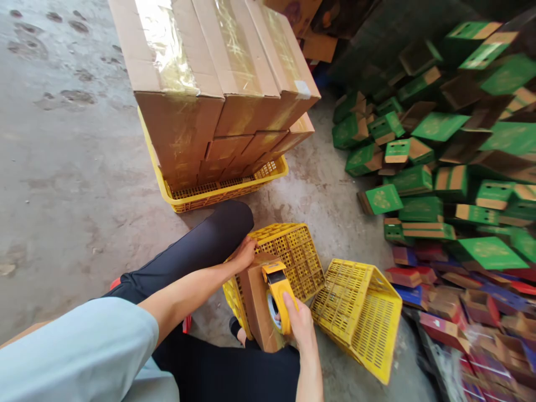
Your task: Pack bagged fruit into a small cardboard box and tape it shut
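A small brown cardboard box [256, 304] stands on end against an overturned yellow plastic crate [297, 254] in front of my knees. My left hand [243, 254] grips the box's top far corner, fingers curled over it. My right hand [298, 322] is wrapped round the handle of a yellow tape dispenser [278, 296], which is pressed against the box's near top edge. The roll of clear tape sits inside the dispenser.
A second yellow crate [360, 312] lies tipped on its side to the right. Taped brown cartons [209, 72] are stacked in a yellow crate [218, 192] ahead. Heaps of green boxes [435, 167] and red and blue boxes [469, 301] fill the right. Bare concrete floor [62, 167] lies left.
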`<action>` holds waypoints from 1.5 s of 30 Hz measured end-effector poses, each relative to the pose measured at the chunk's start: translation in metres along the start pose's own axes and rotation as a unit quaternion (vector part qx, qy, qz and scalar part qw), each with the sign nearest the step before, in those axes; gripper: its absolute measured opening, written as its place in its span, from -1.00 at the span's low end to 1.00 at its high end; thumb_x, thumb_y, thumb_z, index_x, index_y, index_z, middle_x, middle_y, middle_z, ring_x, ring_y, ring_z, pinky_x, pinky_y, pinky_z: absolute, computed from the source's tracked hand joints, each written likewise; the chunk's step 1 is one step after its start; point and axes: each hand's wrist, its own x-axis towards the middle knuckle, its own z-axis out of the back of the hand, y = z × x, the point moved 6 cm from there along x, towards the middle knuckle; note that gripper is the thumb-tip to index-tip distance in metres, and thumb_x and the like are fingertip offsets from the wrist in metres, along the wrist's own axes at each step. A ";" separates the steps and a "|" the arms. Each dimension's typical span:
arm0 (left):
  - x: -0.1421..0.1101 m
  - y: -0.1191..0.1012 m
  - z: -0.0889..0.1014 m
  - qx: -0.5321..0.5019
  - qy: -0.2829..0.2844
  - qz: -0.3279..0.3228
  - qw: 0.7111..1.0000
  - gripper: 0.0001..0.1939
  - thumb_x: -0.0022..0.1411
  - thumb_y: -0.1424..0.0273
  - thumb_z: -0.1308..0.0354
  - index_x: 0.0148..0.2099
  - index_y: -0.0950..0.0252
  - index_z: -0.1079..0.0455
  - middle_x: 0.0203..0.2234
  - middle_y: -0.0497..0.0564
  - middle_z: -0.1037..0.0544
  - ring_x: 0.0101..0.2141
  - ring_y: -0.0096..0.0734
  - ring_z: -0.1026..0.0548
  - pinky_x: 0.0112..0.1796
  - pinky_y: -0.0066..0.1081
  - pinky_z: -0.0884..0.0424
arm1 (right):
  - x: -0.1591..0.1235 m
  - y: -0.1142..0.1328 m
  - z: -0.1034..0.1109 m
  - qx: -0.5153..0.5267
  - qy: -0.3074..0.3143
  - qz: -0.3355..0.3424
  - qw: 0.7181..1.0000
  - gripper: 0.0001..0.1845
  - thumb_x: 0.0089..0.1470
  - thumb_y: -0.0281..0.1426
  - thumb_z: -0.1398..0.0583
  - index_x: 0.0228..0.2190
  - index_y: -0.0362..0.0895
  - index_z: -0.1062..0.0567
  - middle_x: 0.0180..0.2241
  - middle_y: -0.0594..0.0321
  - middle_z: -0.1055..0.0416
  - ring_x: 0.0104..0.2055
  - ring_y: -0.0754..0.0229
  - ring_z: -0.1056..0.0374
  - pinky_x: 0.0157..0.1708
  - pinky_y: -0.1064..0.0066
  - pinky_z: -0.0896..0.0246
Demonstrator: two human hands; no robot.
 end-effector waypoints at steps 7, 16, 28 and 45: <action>-0.001 -0.009 -0.030 -0.070 0.104 0.007 0.992 -0.54 0.33 0.45 0.02 0.19 0.26 -0.50 0.20 0.04 -0.52 0.22 -0.19 -0.44 0.29 -0.23 -0.26 | -0.004 0.004 0.001 0.001 -0.011 -0.011 1.000 -0.21 -0.02 0.33 -0.12 -0.32 -0.17 -0.56 -0.54 0.10 -0.58 -0.50 0.00 -0.52 -0.53 0.34 -0.30; -0.007 -0.008 -0.034 -0.150 0.149 0.012 0.977 -0.43 0.38 0.38 0.04 0.39 0.29 -0.29 0.39 0.05 -0.24 0.41 -0.15 -0.13 0.40 -0.13 0.06 | -0.006 0.007 0.000 0.028 -0.010 -0.001 1.000 -0.21 -0.05 0.36 -0.13 -0.37 -0.16 -0.54 -0.60 0.13 -0.54 -0.52 0.00 -0.49 -0.54 0.34 -0.26; -0.034 -0.044 -0.017 -0.173 0.218 -0.202 0.939 -0.18 0.12 0.59 -0.08 0.44 0.22 -0.20 0.40 0.01 -0.25 0.38 -0.19 -0.19 0.38 -0.18 -0.05 | -0.001 0.001 0.002 0.072 0.021 0.021 0.997 -0.25 -0.04 0.34 -0.18 -0.41 -0.14 -0.50 -0.66 0.17 -0.48 -0.64 0.10 -0.39 -0.61 0.35 -0.23; -0.040 -0.025 -0.030 -0.028 0.200 -0.249 0.947 -0.32 0.51 0.35 0.14 0.56 0.27 0.23 0.50 0.07 0.09 0.46 -0.29 0.09 0.42 -0.22 0.11 | -0.006 0.002 0.007 0.029 0.014 -0.012 0.999 -0.36 -0.06 0.28 -0.20 -0.48 -0.08 -0.46 -0.68 0.22 -0.44 -0.58 0.06 -0.44 -0.58 0.35 -0.28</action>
